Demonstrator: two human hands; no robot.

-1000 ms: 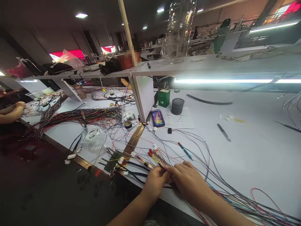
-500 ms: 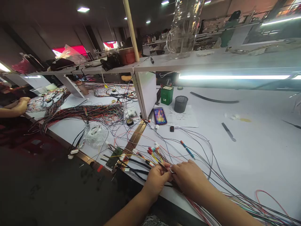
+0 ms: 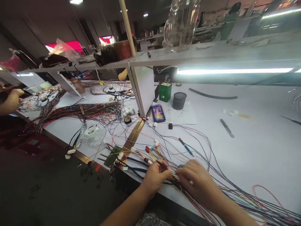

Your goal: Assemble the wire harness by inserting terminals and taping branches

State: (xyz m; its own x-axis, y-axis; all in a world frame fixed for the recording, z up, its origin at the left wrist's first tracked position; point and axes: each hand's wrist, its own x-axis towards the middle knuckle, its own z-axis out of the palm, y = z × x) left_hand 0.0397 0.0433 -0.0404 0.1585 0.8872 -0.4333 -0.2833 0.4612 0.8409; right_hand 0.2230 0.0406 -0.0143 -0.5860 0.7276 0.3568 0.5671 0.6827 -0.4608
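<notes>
My left hand (image 3: 155, 176) is closed, thumb and fingers pinching a bundle of thin wires (image 3: 174, 179) near the table's front edge. Just right of it, my right hand (image 3: 198, 182) is curled over the same bundle, its fingertips slightly blurred. Whatever the right fingers hold is hidden. Beyond the left hand, the wires end in small connectors, among them a red connector (image 3: 147, 149) and a white connector (image 3: 133, 149). Black sleeved cables (image 3: 137, 161) run leftward from the left hand. Many loose wires (image 3: 249, 201) trail off to the lower right.
A blue-and-orange pen-like tool (image 3: 186, 147) lies behind the hands. Farther back stand a mesh cup (image 3: 179, 101) and a green box (image 3: 165, 92). A metal blade (image 3: 227, 128) lies right. Left are a green board (image 3: 113, 157) and a large wire heap (image 3: 82, 113). A co-worker's hand (image 3: 13, 100) is far left.
My right hand has moved slightly right, away from the left hand, opening a gap over the bundle. The left hand keeps its pinch. The co-worker's hand has moved, and the view has shifted slightly.
</notes>
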